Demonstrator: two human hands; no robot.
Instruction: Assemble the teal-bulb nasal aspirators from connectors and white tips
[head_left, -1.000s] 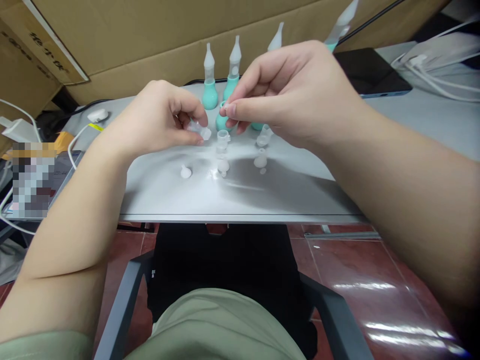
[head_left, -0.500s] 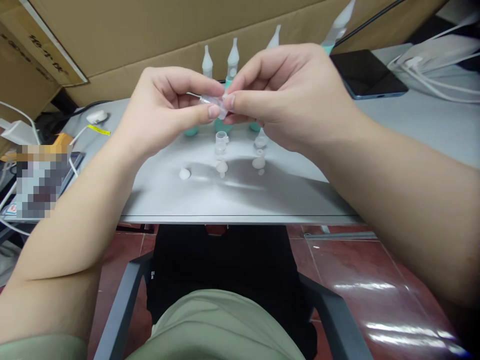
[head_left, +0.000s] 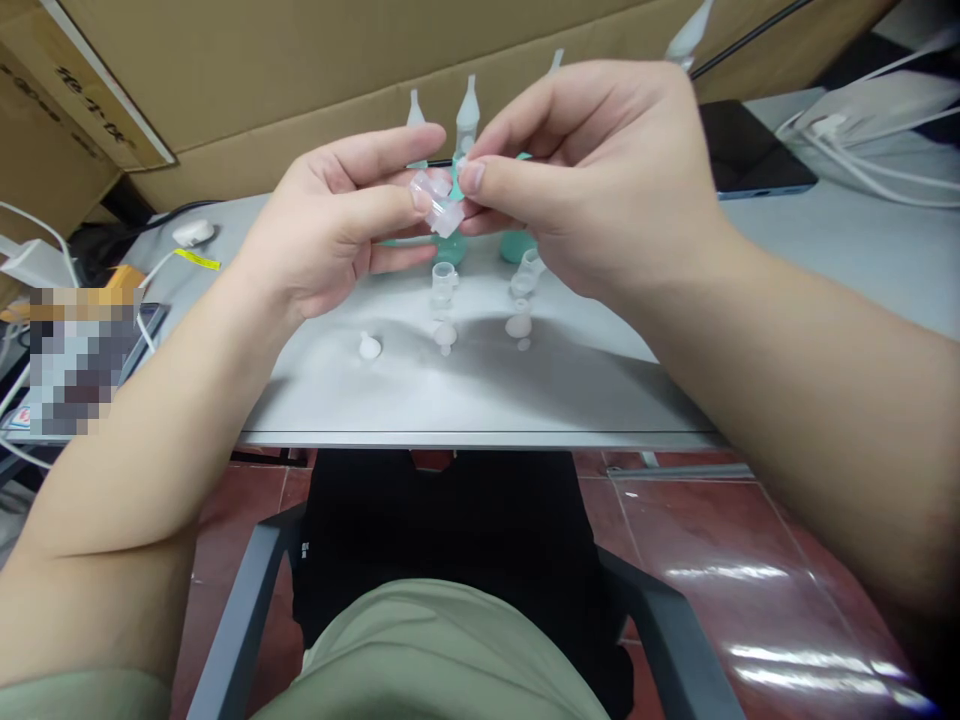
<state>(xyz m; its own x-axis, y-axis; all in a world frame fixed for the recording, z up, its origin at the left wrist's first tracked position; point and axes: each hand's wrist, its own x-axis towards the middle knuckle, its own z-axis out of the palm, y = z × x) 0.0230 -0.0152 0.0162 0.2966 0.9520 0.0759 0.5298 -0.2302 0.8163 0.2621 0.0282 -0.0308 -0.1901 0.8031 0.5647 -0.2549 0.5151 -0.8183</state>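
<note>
My left hand (head_left: 337,215) holds a short clear plastic tube piece (head_left: 445,213) between thumb and fingers, above the table. Close by on its right, my right hand (head_left: 600,175) pinches a small whitish piece (head_left: 462,165) between thumb and forefinger; its shape is mostly hidden. Behind the hands stand several teal bulbs (head_left: 450,248) with clear necks and white pointed tips (head_left: 468,103), partly covered by my fingers. Below, on the table, are two clear tube pieces, one upright (head_left: 443,285) and one tilted (head_left: 523,285). Three small white mushroom-shaped caps (head_left: 445,335) lie in front of them.
The grey table (head_left: 420,400) ends at its front edge near my lap. A dark phone (head_left: 757,150) and white cables (head_left: 847,150) lie at the right. Chargers, a white mouse-like object (head_left: 193,233) and a blurred device (head_left: 75,365) are at the left. Cardboard (head_left: 262,80) stands behind.
My left fingers have spread and the clear tube piece has turned, showing more of it. My right hand has moved slightly up and right, drawing a little away with the small piece.
</note>
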